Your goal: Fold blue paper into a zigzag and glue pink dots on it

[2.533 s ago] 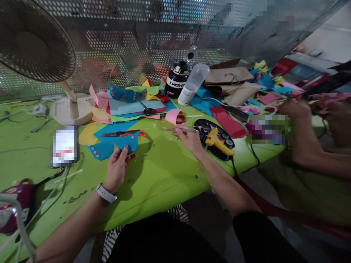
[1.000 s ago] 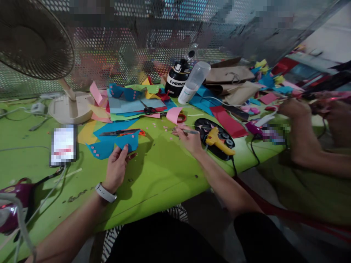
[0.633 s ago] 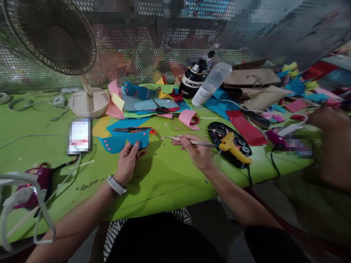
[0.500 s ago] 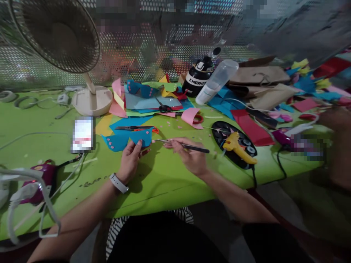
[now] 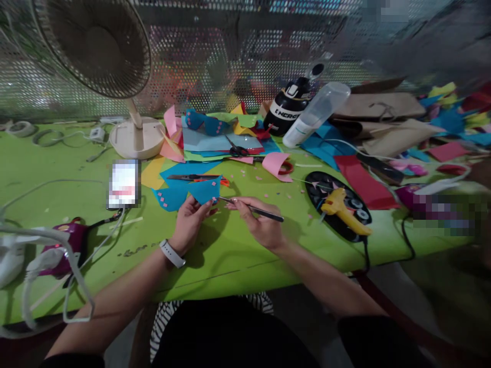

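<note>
the right hand (image 5: pixel 260 225) has drawn in from beside the glue gun toward the left, and its tweezers (image 5: pixel 251 208) now point their tip at the blue paper piece (image 5: pixel 202 190). the fingers are pinched narrow around the tweezers. the left hand (image 5: pixel 191 220), a white watch (image 5: pixel 172 253) on its wrist, grips the lower edge of that blue piece just above the green table (image 5: pixel 230 255). further right a yellow glue gun (image 5: pixel 344 213) lies on a black tray. beyond, a phone (image 5: pixel 123 183), loose coloured sheets, scissors (image 5: pixel 238 150), a black bottle (image 5: pixel 288 113) and a fan (image 5: pixel 100 46).
</note>
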Available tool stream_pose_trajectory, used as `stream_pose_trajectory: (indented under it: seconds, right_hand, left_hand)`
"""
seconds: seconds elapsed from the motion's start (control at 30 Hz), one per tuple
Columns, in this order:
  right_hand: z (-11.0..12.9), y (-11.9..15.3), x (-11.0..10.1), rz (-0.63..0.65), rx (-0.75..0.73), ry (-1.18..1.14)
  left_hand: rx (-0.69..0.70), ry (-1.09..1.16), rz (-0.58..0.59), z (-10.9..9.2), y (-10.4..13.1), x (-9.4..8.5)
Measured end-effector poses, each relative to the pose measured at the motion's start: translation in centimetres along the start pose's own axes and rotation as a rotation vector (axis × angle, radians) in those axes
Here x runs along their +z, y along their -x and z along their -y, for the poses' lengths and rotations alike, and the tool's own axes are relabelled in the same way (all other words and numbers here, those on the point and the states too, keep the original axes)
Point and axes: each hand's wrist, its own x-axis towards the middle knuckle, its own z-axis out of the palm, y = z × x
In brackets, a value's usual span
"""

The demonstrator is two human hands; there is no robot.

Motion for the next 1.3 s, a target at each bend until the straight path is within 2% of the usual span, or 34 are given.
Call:
stream_pose_trajectory:
  seconds: [0.2,0.47,0.73,1.3]
  right_hand:
    - [0.0,0.1,0.0,-0.006,-0.026,-0.005]
    - [-0.5,0.3,0.1,-0.014,0.116,-0.18]
    - [-1.0,0.2,0.3,-0.013,0.229,-0.289]
    - [-1.1,0.1,0.3,-0.023,0.213,-0.304]
  left_hand:
    - [0.001,-0.031,-0.013,0.2,-0.1,-0.1]
    - [0.031,0.072,-0.019,0.5,-0.5,-0.1]
    - [0.007,0.034,-0.027,0.5,-0.4,0.0]
    - [0.026,0.035,-0.016,0.6,-0.3,0.0]
